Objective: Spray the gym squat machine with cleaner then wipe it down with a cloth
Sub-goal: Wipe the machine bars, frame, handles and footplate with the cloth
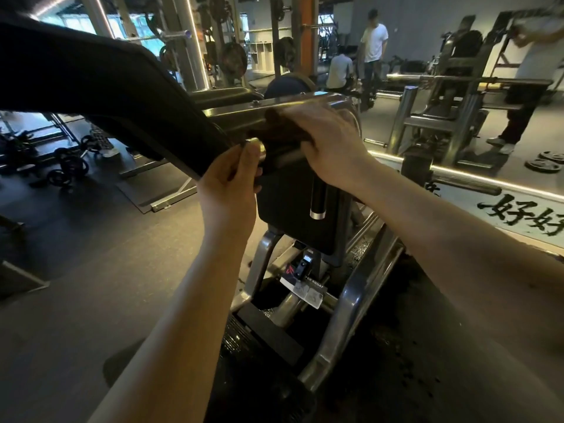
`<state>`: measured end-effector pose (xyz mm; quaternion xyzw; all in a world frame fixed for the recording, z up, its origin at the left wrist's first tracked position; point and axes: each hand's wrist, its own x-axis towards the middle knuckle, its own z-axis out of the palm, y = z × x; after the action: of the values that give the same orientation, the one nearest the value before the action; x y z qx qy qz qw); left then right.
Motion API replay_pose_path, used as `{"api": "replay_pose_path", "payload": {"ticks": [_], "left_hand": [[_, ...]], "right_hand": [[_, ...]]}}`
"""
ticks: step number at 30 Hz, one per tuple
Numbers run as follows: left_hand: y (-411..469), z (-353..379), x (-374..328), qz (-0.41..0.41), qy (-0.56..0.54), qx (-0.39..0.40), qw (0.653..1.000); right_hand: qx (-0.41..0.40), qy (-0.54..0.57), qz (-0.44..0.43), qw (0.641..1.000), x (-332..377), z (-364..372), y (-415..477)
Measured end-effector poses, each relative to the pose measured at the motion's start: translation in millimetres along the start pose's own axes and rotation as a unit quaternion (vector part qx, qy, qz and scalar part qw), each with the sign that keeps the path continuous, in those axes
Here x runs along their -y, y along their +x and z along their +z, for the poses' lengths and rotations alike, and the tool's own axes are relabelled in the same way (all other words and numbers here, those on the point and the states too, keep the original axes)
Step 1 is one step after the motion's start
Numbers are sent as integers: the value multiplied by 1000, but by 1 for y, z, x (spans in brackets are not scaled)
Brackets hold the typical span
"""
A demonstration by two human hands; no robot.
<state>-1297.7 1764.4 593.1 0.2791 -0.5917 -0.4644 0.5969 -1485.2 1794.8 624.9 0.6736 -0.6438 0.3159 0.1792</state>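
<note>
The squat machine has a silver steel beam (305,102), a big black shoulder pad (91,87) at the upper left and a black back pad (293,215) below. My right hand (332,145) lies over a dark brown cloth (274,129) and holds it against the beam, thumb tucked under the cloth's lower edge. My left hand (232,181) grips a chrome-capped handle (259,148) just under the pad. A second black handle (318,203) hangs in front of the back pad. No spray bottle is in view.
The machine's silver base frame (345,315) and footplate lie below my arms. Dumbbells (70,163) sit on the dark floor at left. Another rack with a barbell (457,79) stands at right, weight plates (546,163) beside it. Two people (374,41) are far behind.
</note>
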Motion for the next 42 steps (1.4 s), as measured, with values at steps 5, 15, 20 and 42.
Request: {"api": "replay_pose_path", "payload": {"ticks": [5, 15, 20, 42], "left_hand": [[0, 2, 3, -10, -19, 5, 1000], [-29, 23, 53, -33, -52, 20, 998], [-40, 52, 105, -128, 27, 68, 989], [-27, 116, 155, -80, 228, -59, 968]], "right_hand": [[-79, 58, 88, 991, 23, 20, -8], [46, 237, 305, 921, 17, 54, -109], [-73, 377, 490, 783, -16, 51, -133], [-85, 468, 233, 848, -104, 85, -67]]}}
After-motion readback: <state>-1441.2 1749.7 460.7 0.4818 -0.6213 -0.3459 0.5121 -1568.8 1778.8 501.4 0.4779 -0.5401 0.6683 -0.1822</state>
